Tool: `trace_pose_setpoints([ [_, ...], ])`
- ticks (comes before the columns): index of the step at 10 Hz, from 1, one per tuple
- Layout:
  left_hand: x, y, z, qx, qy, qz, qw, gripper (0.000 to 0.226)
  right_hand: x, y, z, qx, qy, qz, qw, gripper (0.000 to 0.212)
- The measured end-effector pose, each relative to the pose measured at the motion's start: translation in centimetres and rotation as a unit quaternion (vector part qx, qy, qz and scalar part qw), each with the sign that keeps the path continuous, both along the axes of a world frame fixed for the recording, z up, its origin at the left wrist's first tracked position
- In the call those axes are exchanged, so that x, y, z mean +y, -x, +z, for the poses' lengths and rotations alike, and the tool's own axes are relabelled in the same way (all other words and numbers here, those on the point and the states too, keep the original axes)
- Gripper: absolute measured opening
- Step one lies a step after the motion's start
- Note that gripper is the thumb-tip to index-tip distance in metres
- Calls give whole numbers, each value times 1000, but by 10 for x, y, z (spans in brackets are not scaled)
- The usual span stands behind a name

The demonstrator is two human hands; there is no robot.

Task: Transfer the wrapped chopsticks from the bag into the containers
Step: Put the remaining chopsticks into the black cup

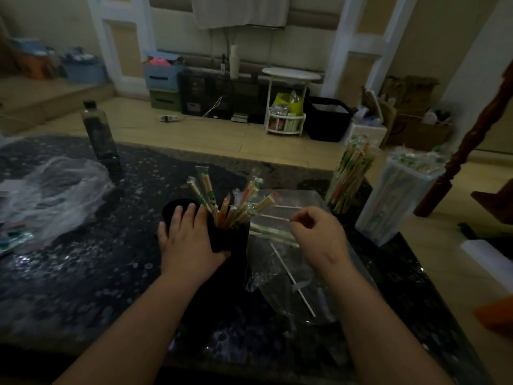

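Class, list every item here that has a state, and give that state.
black container, upright, holding wrapped chopsticks
left hand, grips the black container
right hand, pinches a thin white stick
clear bag, lying flat, few sticks left
clear jar, upright, packed full
clear tub, upright, full
dark bottle, upright, capped

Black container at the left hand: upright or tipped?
Upright. The black container stands on the table, wrapped chopsticks fanning up from its open top; the left hand holds its side.
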State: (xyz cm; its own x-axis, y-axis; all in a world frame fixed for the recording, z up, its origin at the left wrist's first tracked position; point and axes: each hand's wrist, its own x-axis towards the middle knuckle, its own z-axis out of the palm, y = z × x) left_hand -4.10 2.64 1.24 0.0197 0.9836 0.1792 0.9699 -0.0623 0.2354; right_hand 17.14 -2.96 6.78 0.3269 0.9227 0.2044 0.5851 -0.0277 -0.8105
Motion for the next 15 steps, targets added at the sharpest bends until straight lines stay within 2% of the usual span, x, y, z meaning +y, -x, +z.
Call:
trace_pose_setpoints([
  [1, -6, -1, -1, 1, 1, -9, 1000, 109, -10, -13, -10, -33, 75, 9, 997, 13],
  [2, -9, -1, -2, 9, 2, -13, 1000, 110, -20, -17, -20, -58, 176, 66, 980, 18],
  [3, -10, -1, -3, 10, 0, -14, 1000, 109, -25, -19, -32, -175, 263, 129, 940, 24],
  [4, -10, -3, -2, 15, 4, -9, 1000, 108, -22, -22, -56, -219, 315, 153, 911, 17],
  [5, -10, -5, -2, 12, 2, -3, 1000, 108, -19, -23, -85, -220, 295, 126, 921, 33],
  [6, -10, -8, -2, 0, -3, 9, 1000, 107, -14, -20, -114, -253, 272, 59, 927, 36],
  [7, -9, -11, -2, -12, -6, 22, 1000, 104, -6, -18, -128, -256, 247, -10, 935, 26],
  [9, -5, -14, -3, -8, -5, 31, 999, 102, 15, -19, -129, -351, 204, -7, 914, 28],
  [10, -3, -12, -4, -5, -8, 32, 999, 103, 27, -25, -128, -301, 237, -14, 924, 26],
  [11, -1, -10, -5, -2, -12, 33, 999, 104, 44, -33, -128, -248, 265, -29, 931, 44],
  [12, 2, -9, -5, 9, -9, 31, 999, 105, 75, -45, -138, -171, 260, 5, 950, 89],
  [13, 4, -9, -6, 8, -12, 30, 999, 105, 90, -43, -127, -238, 300, 40, 923, 92],
  [15, 4, -8, -7, 8, -12, 24, 1000, 105, 104, -52, -131, -280, 341, 65, 895, 32],
])
